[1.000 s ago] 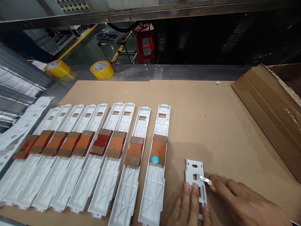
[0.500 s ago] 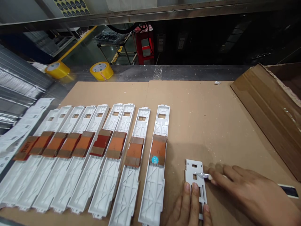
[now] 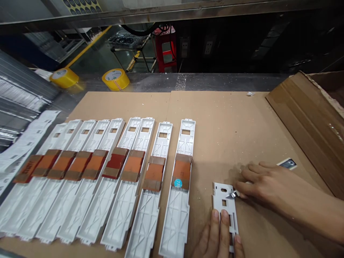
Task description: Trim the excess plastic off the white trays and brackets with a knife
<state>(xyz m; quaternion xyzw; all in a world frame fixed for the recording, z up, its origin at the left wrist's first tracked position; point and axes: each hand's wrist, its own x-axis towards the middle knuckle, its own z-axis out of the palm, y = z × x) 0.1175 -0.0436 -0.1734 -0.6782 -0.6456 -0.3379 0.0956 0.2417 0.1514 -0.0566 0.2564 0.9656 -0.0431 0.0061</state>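
A small white plastic plate point(image 3: 220, 196) with cut-out slots lies on the cardboard at the lower right. My left hand point(image 3: 215, 236) grips its lower part, with fingers pressed on top and the thumb at the right edge. My right hand point(image 3: 264, 184) is closed round a utility knife point(image 3: 232, 194), whose silver blade points left. The blade tip is over the plate near a square hole; I cannot tell whether it touches. The knife's dark and white rear end shows beyond the hand. Left of the plate lies a long white plastic panel point(image 3: 174, 222) with an orange-brown taped block point(image 3: 182, 170).
Several similar panels point(image 3: 115, 215) lie side by side to the left. Two yellow tape rolls point(image 3: 116, 84) sit behind the cardboard sheet point(image 3: 215, 136). An open cardboard box point(image 3: 303, 118) stands at the right. Printed paper point(image 3: 27, 136) lies at the far left, beneath a metal frame.
My right hand has moved slightly up, and the knife has turned so that its rear end points further up. The blade tip is slightly higher on the plate. My left hand keeps its hold.
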